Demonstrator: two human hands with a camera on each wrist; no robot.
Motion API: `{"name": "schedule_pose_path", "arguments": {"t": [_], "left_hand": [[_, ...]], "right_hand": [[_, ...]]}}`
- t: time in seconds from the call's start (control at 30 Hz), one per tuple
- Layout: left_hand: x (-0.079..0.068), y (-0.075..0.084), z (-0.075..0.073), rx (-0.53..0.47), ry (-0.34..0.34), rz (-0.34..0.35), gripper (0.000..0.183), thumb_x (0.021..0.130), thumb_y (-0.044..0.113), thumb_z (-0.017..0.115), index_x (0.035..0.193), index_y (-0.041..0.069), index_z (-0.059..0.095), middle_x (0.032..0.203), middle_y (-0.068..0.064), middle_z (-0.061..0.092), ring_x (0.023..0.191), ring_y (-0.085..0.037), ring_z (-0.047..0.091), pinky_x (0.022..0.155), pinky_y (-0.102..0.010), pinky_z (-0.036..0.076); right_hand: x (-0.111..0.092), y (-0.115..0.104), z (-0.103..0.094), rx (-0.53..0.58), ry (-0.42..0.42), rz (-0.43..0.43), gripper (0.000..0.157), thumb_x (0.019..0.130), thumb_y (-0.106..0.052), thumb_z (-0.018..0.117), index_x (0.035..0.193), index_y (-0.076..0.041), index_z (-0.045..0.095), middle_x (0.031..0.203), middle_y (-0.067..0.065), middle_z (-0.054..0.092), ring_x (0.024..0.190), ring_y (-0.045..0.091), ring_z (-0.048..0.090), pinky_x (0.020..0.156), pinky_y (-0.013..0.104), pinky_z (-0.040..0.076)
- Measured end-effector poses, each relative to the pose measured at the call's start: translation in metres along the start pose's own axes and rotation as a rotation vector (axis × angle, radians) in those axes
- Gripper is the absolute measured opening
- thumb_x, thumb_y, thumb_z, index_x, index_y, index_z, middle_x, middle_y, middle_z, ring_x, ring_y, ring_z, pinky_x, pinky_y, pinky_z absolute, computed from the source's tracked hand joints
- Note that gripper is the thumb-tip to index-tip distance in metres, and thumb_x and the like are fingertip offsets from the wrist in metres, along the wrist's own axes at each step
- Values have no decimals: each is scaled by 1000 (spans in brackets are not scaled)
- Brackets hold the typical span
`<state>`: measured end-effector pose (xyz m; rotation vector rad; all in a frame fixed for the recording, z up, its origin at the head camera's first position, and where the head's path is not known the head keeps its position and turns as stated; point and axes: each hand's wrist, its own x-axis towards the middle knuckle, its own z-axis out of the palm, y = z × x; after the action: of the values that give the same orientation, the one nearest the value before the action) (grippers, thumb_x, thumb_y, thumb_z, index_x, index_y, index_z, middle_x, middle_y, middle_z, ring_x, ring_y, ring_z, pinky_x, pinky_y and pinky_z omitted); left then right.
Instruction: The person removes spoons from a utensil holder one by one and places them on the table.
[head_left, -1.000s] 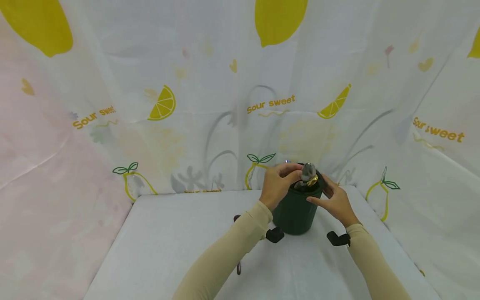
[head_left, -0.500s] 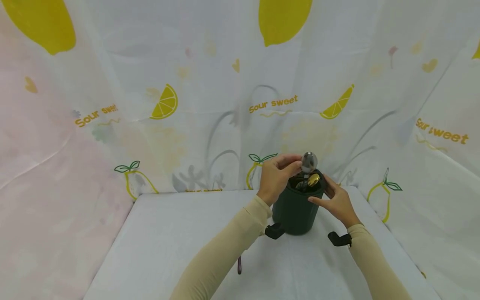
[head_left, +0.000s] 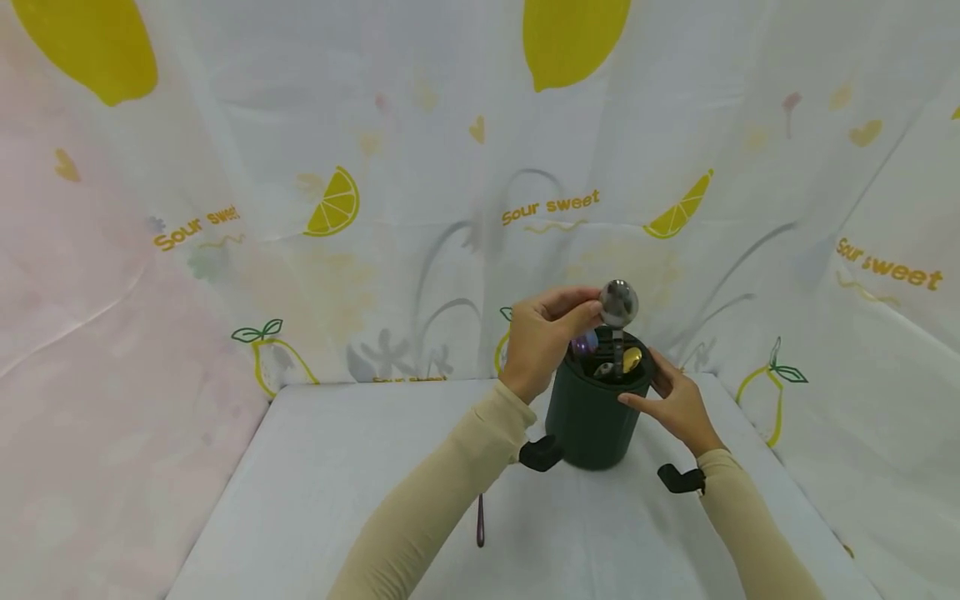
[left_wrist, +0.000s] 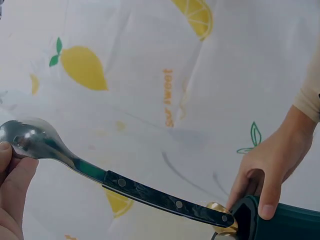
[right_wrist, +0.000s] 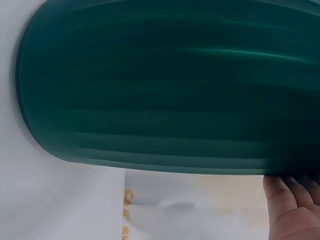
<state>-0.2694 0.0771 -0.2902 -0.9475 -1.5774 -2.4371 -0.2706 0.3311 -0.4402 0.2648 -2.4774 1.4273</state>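
My left hand (head_left: 540, 342) pinches a steel spoon (left_wrist: 165, 197) by its bowl, between thumb and fingers. The spoon's dark riveted handle points down, its tip at the mouth of a dark green utensil holder (head_left: 592, 425). Toward the rim's right side, my right hand (head_left: 678, 408) grips the holder, thumb in front and fingers round the far side. Inside the holder show a gold utensil head (head_left: 632, 359) and a shiny purple one (head_left: 585, 343). In the right wrist view the holder's ribbed wall (right_wrist: 150, 90) fills most of the picture.
A slim dark-brown utensil handle (head_left: 480, 525) lies on the white table (head_left: 337, 467), partly hidden by the left sleeve. Behind the table hangs a lemon-print cloth (head_left: 420, 250). The holder stands near the table's back right.
The left hand has lifted the spoon upward and slightly left, drawing its dark handle out of the holder. The right hand has stayed on the holder's rim.
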Motion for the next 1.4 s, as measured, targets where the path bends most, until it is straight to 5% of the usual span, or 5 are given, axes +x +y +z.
{"name": "schedule_pose_path", "arguments": {"t": [0.23, 0.53, 0.9, 1.17, 1.4], "left_hand": [[0, 11, -12, -20, 40, -5, 21, 87, 3, 72, 106, -8, 70, 99, -16, 72, 86, -22, 72, 83, -40, 58], [-8, 12, -33, -73, 93, -48, 22, 87, -2, 71, 107, -10, 68, 100, -17, 71, 87, -23, 72, 84, -39, 58], [-15, 3, -78, -95, 188, -146, 25, 87, -7, 68, 111, -13, 65, 104, -17, 70, 91, -24, 71, 87, -37, 56], [-27, -4, -104, -114, 270, -204, 26, 88, -8, 66, 113, -14, 63, 105, -18, 70, 96, -25, 70, 89, -37, 55], [-36, -6, -121, -195, 321, -264, 19, 89, -11, 63, 108, -10, 66, 107, -18, 66, 98, -25, 68, 92, -38, 54]], "right_hand": [[-1, -2, -1, -12, 1, -1, 96, 81, -25, 82, 154, -8, 22, 153, 17, 32, 136, 34, 38, 98, 8, 38], [-4, -2, 0, -27, -18, 30, 98, 82, -29, 81, 155, -11, 19, 154, 17, 29, 137, 35, 36, 102, 21, 41], [-3, 0, -1, -21, -15, 18, 97, 82, -26, 81, 155, -9, 19, 154, 18, 29, 136, 36, 37, 98, 11, 40], [-2, 2, -1, -26, -20, 28, 97, 83, -27, 80, 155, -10, 18, 155, 16, 29, 137, 34, 37, 103, 29, 41], [-8, -22, -3, -17, -22, 16, 94, 84, -23, 79, 153, 0, 21, 153, 22, 30, 136, 38, 37, 102, 19, 40]]}}
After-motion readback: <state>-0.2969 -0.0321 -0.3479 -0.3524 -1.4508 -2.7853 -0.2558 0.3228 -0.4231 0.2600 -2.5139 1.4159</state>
